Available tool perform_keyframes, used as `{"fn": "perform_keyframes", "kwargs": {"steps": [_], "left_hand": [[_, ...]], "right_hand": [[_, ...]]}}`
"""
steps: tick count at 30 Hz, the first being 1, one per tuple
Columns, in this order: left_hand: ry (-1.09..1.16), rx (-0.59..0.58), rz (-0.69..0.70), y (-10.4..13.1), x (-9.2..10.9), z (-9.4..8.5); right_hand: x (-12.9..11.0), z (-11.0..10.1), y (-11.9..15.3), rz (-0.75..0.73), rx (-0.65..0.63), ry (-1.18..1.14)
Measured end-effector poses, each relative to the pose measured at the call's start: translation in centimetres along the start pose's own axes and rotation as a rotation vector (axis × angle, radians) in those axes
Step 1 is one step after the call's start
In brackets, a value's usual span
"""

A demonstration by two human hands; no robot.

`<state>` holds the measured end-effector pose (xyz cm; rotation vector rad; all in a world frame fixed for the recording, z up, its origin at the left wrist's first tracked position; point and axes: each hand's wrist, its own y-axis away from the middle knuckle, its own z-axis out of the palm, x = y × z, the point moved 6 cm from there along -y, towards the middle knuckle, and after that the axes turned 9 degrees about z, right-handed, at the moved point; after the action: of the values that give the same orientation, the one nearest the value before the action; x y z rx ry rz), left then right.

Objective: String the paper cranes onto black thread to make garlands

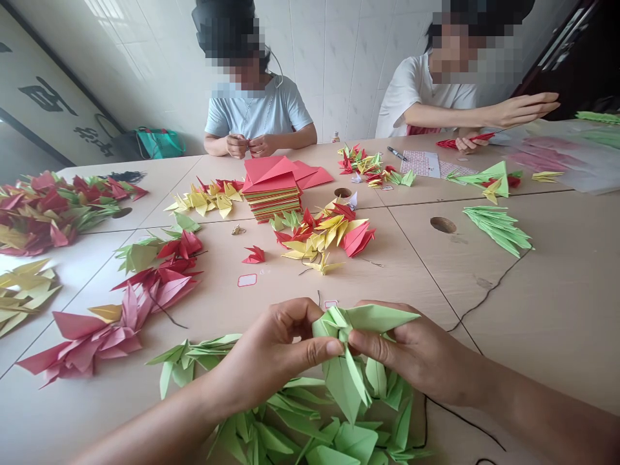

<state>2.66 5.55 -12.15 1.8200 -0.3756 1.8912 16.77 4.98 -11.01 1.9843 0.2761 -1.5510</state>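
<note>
Between my two hands is a light green origami crane (356, 323), held above the table. My left hand (285, 345) pinches it on one side with thumb and curled index finger. From the other side my right hand (411, 352) grips it, thumb pressed near the middle. Its folded wings and points stick out between the fingers. Under and in front of the hands lies a pile of green folded cranes (290, 426), partly hidden by my left arm. A black thread (465, 420) trails out from the pile beside my right wrist.
Pink and red cranes (121, 323) lie left, with a large mixed heap (43, 210) beyond. Ahead are a stack of coloured paper (274, 200) and red and yellow cranes (324, 236). Green folded pieces (498, 229) lie right. Two people (259, 116) sit opposite, hands busy.
</note>
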Motion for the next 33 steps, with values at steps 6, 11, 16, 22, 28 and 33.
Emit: {"fn": "perform_keyframes", "kwargs": {"steps": [6, 11, 16, 22, 28, 33], "left_hand": [[-0.169, -0.091, -0.034, 0.0, 0.26, 0.14], [-0.136, -0.11, -0.038, -0.05, 0.53, 0.38], [-0.088, -0.101, -0.054, 0.02, 0.26, 0.35], [-0.038, -0.074, -0.056, 0.03, 0.04, 0.35], [-0.046, -0.094, -0.053, -0.02, -0.09, 0.44], [-0.092, -0.078, 0.006, -0.11, 0.28, 0.05]], "right_hand": [[-0.1, 0.06, 0.1, 0.009, -0.01, 0.002], [0.02, 0.07, 0.07, 0.007, -0.018, -0.023], [0.13, 0.04, 0.2, 0.033, -0.027, -0.027], [0.25, -0.02, 0.34, 0.064, -0.035, -0.068], [0.59, -0.03, 0.52, 0.101, 0.008, -0.099], [0.36, -0.33, 0.13, 0.078, 0.027, -0.084]]}}
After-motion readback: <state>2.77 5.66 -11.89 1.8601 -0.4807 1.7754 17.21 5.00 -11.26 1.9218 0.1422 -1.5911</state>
